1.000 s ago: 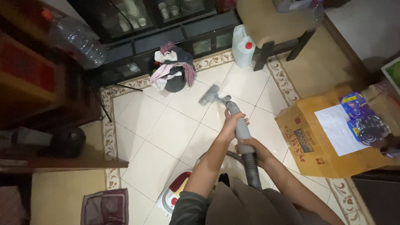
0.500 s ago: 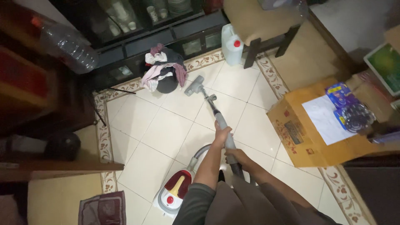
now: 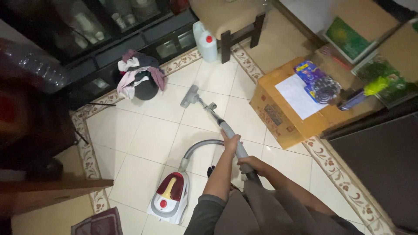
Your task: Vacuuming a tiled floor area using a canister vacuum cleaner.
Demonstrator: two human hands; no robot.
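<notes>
My left hand [image 3: 230, 141] grips the grey vacuum wand [image 3: 226, 130] partway up. My right hand [image 3: 252, 165] holds the wand's lower handle where the ribbed hose joins. The wand runs forward to the grey floor nozzle [image 3: 190, 96], which rests on the white tiles near a dark basket of clothes [image 3: 140, 80]. The grey hose [image 3: 198, 147] curves back to the red and white vacuum body [image 3: 167, 198] on the floor at my left.
A cardboard box [image 3: 283, 111] with a paper sheet and packets on top stands at the right. A white jug [image 3: 205, 41] and a stool leg [image 3: 225, 45] are at the back. A dark glass cabinet [image 3: 100, 39] lines the back wall. A wooden shelf [image 3: 48, 191] juts in at left.
The view has swung right and pulled back, bringing the whole vacuum body and hose into sight. The nozzle has slid away from me toward the clothes basket; both hands keep their hold.
</notes>
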